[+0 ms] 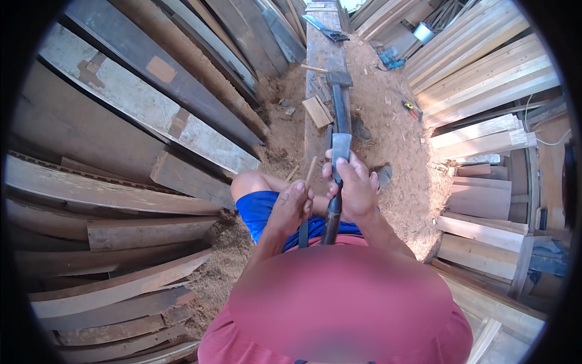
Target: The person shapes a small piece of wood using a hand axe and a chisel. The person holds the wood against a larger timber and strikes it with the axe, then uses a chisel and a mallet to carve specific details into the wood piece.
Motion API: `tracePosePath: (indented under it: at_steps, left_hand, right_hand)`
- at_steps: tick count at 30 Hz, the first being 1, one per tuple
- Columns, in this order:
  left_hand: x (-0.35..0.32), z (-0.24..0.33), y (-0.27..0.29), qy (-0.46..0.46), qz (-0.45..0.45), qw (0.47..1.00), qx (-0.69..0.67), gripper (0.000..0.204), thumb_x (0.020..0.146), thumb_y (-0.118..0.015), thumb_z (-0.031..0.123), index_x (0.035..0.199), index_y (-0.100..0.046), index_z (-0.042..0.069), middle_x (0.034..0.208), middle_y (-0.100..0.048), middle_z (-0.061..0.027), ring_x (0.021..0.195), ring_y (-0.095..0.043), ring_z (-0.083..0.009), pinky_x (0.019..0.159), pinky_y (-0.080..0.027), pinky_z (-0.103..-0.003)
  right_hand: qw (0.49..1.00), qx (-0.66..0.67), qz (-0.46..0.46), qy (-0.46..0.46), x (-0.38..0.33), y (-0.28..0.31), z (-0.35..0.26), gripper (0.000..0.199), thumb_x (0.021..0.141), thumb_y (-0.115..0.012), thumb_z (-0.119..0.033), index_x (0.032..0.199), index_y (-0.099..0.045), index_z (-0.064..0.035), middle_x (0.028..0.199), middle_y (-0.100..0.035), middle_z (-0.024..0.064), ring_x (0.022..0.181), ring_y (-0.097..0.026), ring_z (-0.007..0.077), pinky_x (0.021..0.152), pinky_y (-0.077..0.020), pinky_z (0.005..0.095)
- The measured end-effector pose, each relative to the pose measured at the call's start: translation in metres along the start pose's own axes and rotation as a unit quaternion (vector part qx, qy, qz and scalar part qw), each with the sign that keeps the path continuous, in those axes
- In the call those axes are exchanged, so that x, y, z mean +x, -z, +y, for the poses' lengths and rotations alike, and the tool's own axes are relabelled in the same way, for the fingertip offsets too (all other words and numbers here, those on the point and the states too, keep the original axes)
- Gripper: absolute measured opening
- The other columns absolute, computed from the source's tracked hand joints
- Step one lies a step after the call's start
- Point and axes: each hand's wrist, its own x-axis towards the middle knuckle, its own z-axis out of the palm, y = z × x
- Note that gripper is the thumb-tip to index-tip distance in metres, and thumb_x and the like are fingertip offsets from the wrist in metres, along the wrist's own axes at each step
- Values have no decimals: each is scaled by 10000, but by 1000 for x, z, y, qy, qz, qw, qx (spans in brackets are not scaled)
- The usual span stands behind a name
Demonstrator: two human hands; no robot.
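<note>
Near the middle, my right hand (356, 185) is closed around a flat grey rectangular piece (341, 148); whether it is a blade or a stone I cannot tell. Beneath that hand, a dark rod (331, 223) runs back toward my lap. My left hand (292, 203) is just beside it, fingers curled around a thin wooden stick (311, 170) that points up and away. A dark long-handled tool with a blocky head (339, 79) lies along the plank bench (321, 51), beyond the grey piece. Next to it on the bench rests a small wood block (317, 112).
A handsaw (324, 27) lies at the bench's far end. Boards (121, 158) lean densely on the left, with stacked lumber (485, 79) at right. A teal power tool (390, 59) and a red-yellow hand tool (411, 109) lie on the sawdust-covered floor (388, 133).
</note>
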Motion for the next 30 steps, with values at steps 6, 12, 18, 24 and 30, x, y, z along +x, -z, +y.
tracePosePath:
  at_steps: [6,12,18,24,30]
  left_hand:
    - [7,20,-6,-16,74,997,-18,302,1060,-406,317,1078,-571,64,783,-529,32,660,-470,-54,572,-430,-210]
    - [-11,20,13,-96,-3,979,178,302,1067,-385,283,1106,-561,41,827,-507,43,716,-449,-29,589,-401,-186]
    - [-21,13,-9,-150,-21,983,99,277,1065,-403,280,1052,-543,41,756,-456,69,627,-402,-36,537,-345,-209]
    - [-57,-2,20,-175,-65,928,322,451,1025,-418,464,843,-546,72,564,-385,40,500,-360,-67,476,-290,-225]
    - [-32,-12,13,-57,13,996,61,357,1026,-457,389,934,-566,62,593,-407,36,502,-358,-53,474,-287,-214]
  right_hand:
    - [960,176,-113,-184,-27,-30,11,172,1017,-436,-218,1077,-496,-69,728,-494,-5,480,-421,53,456,-425,237]
    - [956,136,-158,-206,-44,-38,0,177,1025,-422,-241,1045,-476,-73,676,-425,-26,443,-376,49,435,-413,242]
    - [969,99,-149,-169,-52,-35,-16,186,1027,-415,-243,1040,-469,-65,666,-409,-29,436,-368,51,429,-409,239]
    - [990,-73,-73,99,-59,6,-50,144,1012,-435,-158,1048,-499,-35,631,-415,-22,430,-372,42,408,-404,208]
    - [991,-125,-56,-2,-18,20,-25,168,966,-564,-181,1051,-560,-36,623,-464,-42,439,-418,33,412,-396,197]
